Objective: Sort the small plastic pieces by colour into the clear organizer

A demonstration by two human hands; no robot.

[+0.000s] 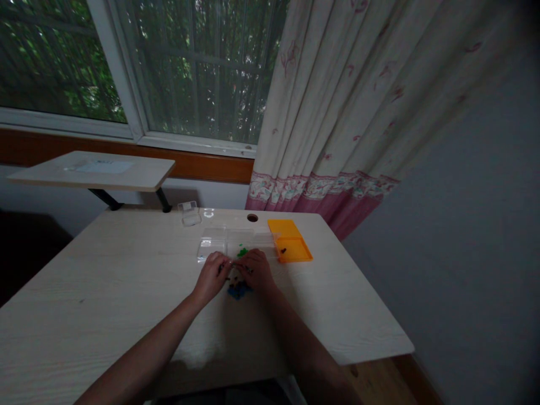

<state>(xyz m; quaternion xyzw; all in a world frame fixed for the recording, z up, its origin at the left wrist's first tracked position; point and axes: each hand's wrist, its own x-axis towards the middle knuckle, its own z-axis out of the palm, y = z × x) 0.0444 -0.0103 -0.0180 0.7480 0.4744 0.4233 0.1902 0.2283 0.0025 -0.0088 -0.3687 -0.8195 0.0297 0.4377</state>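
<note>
My left hand [214,274] and my right hand [256,269] meet over the table, fingertips pinched close together. Something small and dark seems to sit between them, too small to make out. Just below lies a pile of small blue pieces [238,290] mixed with dark ones. Beyond my fingertips are several small green pieces [242,252], within or beside a clear plastic case [211,246] with compartments. To the right of that case, an orange box [295,249] lies open with a small dark piece [283,250] inside.
A small clear box [189,214] stands open near the table's back edge. The wooden table [139,292] has a round cable hole [252,217]. A raised shelf [97,169] on black legs is at the back left, under the window. A curtain [320,112] hangs behind the right side.
</note>
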